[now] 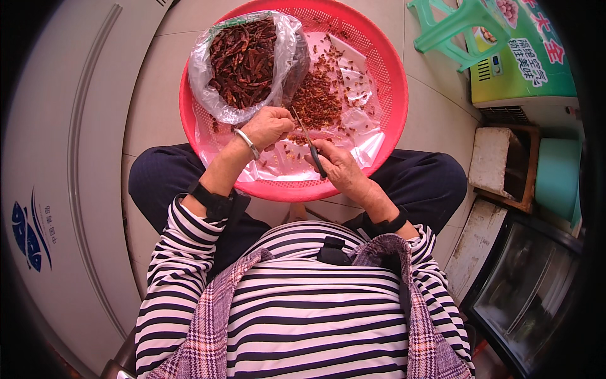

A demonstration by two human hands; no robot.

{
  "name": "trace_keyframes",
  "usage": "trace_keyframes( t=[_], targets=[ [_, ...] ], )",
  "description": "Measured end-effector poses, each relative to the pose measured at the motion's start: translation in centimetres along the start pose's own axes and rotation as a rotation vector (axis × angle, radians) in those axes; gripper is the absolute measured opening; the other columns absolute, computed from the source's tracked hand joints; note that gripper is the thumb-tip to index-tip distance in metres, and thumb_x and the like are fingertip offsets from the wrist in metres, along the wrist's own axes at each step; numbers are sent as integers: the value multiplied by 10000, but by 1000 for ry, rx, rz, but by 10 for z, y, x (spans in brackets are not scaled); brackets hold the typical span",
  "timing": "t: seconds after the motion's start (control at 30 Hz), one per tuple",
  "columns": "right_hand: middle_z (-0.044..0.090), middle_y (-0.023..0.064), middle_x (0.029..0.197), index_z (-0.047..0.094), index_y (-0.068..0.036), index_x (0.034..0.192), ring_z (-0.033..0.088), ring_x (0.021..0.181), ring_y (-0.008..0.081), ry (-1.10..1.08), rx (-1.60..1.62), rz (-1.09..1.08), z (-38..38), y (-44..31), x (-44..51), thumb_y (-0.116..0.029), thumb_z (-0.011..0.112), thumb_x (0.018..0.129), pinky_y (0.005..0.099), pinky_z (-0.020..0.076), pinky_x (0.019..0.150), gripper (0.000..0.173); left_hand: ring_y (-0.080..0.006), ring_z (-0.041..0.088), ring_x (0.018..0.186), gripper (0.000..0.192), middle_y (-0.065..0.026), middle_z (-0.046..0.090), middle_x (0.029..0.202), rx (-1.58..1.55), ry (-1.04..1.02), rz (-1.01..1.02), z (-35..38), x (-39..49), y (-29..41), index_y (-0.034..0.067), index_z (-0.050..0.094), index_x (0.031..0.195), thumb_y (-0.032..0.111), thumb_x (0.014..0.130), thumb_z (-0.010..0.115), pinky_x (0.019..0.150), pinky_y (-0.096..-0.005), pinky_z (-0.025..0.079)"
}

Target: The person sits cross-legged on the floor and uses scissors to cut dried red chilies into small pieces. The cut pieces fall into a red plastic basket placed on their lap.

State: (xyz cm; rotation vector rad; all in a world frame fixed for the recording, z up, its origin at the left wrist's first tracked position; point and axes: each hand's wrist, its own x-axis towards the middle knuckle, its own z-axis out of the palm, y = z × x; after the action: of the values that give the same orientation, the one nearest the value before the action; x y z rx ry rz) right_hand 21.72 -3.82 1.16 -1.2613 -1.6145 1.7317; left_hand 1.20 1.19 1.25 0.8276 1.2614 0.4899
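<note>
My right hand (338,166) grips a pair of scissors (316,158) by the dark handles, the blades pointing up and left. Close to the blades, my left hand (269,127) has its fingers curled together; whether a chili sits between them is hidden. Just beyond it stands an opened clear plastic bag (289,52) full of whole dried red chilies (244,61). Cut chili pieces and seeds (317,102) lie heaped to the right of the bag on a plastic sheet (367,121). All of this rests in a round red perforated plastic basket (400,85).
The basket sits over my knees (163,173). At left is a long pale appliance panel (61,142). On the right stand a green plastic stool (454,31), a printed green-yellow appliance (521,61), a worn box (492,161), a teal container (557,175) and a glass-topped case (523,289).
</note>
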Motion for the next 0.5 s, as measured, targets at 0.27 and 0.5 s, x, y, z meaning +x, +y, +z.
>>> trace_keyframes(
  t=[0.27, 0.5],
  targets=[
    [538, 73, 735, 536, -12, 1070, 512, 641, 124, 35, 9, -47, 5, 10, 1, -166, 610, 871, 263, 422, 576, 262, -46, 335, 394, 86, 34, 430, 546, 28, -23, -6, -1, -2, 2, 49, 600, 758, 116, 788, 555, 338, -205, 235],
    [521, 65, 714, 536, -14, 1062, 484, 610, 118, 13, -27, 4, 3, 14, 3, -170, 621, 865, 263, 405, 547, 266, -66, 355, 377, 90, 18, 449, 522, -14, -13, 9, 0, -1, 0, 43, 586, 687, 108, 743, 560, 328, -224, 276]
  ],
)
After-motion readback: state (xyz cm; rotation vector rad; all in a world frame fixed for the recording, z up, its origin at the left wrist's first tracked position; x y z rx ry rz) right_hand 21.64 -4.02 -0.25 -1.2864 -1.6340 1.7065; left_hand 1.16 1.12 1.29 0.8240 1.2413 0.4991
